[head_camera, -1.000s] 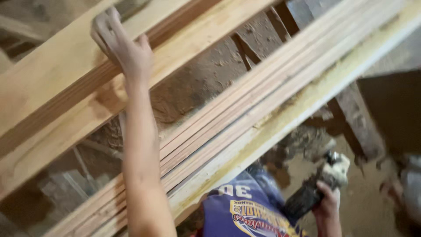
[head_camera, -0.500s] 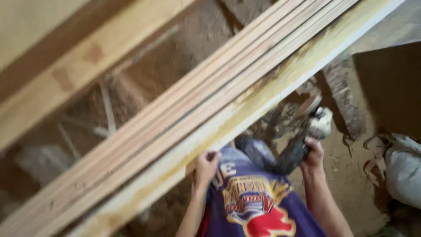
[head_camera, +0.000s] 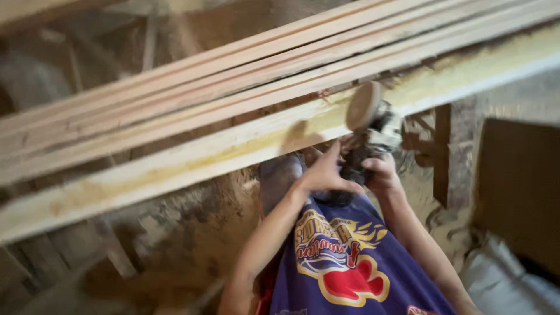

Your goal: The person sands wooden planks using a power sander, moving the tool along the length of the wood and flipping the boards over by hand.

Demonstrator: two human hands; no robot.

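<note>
Both my hands hold a dark hand-held sander (head_camera: 371, 135) with a round tan sanding disc tilted up and facing left. My left hand (head_camera: 324, 172) grips its body from the left side, and my right hand (head_camera: 382, 174) grips it from the right. The tool sits just below the front edge of a long pale wooden plank (head_camera: 192, 160) that runs from lower left to upper right. Behind that plank lie several thinner wooden slats (head_camera: 233, 79) stacked side by side. The picture is blurred by motion.
A dusty sawdust-covered floor (head_camera: 192, 245) lies below the planks. A dark brown board (head_camera: 516, 186) stands at the right, with a whitish sack (head_camera: 507, 280) under it. A wooden support leg (head_camera: 442, 151) stands under the plank. My purple printed shirt (head_camera: 350, 262) fills the bottom.
My left hand came off the upper planks, dropped to my chest, and now grips the sander. The sander rose from my right side up to the plank's edge. The view shifted.
</note>
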